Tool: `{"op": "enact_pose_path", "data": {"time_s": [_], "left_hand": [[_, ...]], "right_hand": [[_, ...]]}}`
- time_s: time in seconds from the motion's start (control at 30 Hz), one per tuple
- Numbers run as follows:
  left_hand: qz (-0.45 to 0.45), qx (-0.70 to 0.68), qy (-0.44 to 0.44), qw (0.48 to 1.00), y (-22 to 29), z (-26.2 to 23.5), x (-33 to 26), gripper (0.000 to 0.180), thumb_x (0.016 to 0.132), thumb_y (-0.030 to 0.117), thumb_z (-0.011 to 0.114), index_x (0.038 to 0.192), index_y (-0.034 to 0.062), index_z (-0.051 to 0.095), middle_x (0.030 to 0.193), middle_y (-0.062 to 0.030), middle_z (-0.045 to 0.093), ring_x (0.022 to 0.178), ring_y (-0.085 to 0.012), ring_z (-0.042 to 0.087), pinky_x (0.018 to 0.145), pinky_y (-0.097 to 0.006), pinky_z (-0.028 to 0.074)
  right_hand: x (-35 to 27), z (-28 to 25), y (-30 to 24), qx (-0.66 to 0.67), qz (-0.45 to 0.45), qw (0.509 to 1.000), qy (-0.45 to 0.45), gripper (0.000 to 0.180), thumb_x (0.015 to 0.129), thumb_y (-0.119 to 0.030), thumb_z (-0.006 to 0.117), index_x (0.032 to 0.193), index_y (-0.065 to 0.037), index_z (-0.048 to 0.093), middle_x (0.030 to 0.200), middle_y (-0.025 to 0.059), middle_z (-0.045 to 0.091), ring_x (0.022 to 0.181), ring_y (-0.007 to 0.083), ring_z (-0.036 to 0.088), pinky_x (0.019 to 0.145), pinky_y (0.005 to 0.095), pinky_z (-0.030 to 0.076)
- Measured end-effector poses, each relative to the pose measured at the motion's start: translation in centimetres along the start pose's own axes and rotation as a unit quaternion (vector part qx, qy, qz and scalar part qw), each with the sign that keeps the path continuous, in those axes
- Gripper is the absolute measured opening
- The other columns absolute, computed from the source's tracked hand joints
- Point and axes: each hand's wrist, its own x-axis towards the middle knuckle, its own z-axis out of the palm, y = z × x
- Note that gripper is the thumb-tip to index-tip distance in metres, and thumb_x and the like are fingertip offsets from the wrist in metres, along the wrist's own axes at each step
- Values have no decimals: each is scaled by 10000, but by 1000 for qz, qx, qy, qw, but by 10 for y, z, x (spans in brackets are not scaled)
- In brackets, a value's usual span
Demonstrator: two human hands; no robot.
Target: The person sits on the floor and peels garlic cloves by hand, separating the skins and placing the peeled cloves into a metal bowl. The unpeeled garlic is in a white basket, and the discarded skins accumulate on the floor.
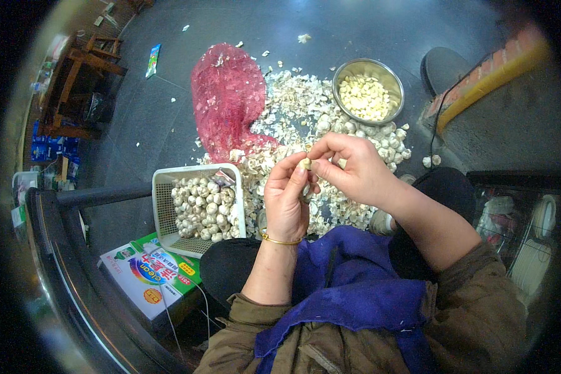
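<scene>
Between my fingertips is a small pale garlic clove (305, 163). My left hand (289, 193) pinches it between thumb and fingers. From the other side, the thumb and forefinger of my right hand (354, 167) close on the same clove. Past my hands, a steel bowl (338, 106) holds peeled yellowish cloves. Whole garlic bulbs (389, 142) lie heaped on the floor just below the bowl. To the left of my left wrist stands a white plastic basket (160, 206) with many unpeeled bulbs inside. Beneath my hands, loose garlic skins (287, 103) cover the floor.
A red mesh sack (224, 93) lies flat beyond the basket. At lower left is a green and white carton (146, 280). A brick edge with a yellow border (492, 81) juts in at right, near a wire rack (517, 230). Wooden stools (75, 81) stand far left.
</scene>
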Motion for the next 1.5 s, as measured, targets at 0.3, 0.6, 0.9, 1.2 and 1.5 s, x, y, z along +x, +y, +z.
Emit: {"op": "enact_pose_path", "data": {"time_s": [0.3, 0.6, 0.9, 1.2, 1.5], "left_hand": [[-30, 30, -7, 999, 0, -2, 0, 229, 941, 130, 643, 1156, 50, 637, 971, -42, 684, 793, -100, 622, 672, -244, 519], [-31, 56, -24, 998, -5, -2, 0, 209, 932, 133, 660, 1126, 56, 656, 965, -25, 692, 784, -60, 610, 664, -209, 493], [4, 31, -12, 999, -6, -1, 2, 173, 935, 133, 657, 1090, 56, 655, 903, 2, 668, 763, -36, 578, 646, -182, 462], [51, 88, -20, 995, -10, -4, 6, 194, 930, 93, 645, 1106, 14, 662, 987, -50, 682, 897, -94, 645, 763, -228, 512], [98, 199, -2, 975, -12, -6, 9, 152, 877, 98, 715, 999, 9, 699, 921, -35, 700, 868, -85, 626, 795, -249, 511]], "right_hand": [[2, -2, 3, 158, 114, 979, -54, 74, 869, -47, 635, 836, 4, 593, 762, 41, 630, 706, 90, 605, 631, 259, 502], [1, -9, -1, 123, 211, 968, -56, 73, 857, -49, 638, 851, -37, 566, 758, 30, 629, 605, 52, 568, 517, 200, 448], [2, -2, 2, 109, 199, 974, -26, 23, 891, -33, 583, 908, -29, 570, 774, 44, 656, 575, 58, 559, 478, 184, 402], [0, -2, 7, 113, 168, 979, -15, 37, 939, -63, 576, 952, -32, 592, 797, 38, 664, 590, 51, 548, 504, 180, 406], [-2, -2, 14, 109, 166, 980, -14, 64, 972, -96, 574, 964, -35, 589, 750, 13, 622, 581, 51, 551, 482, 175, 394]]}}
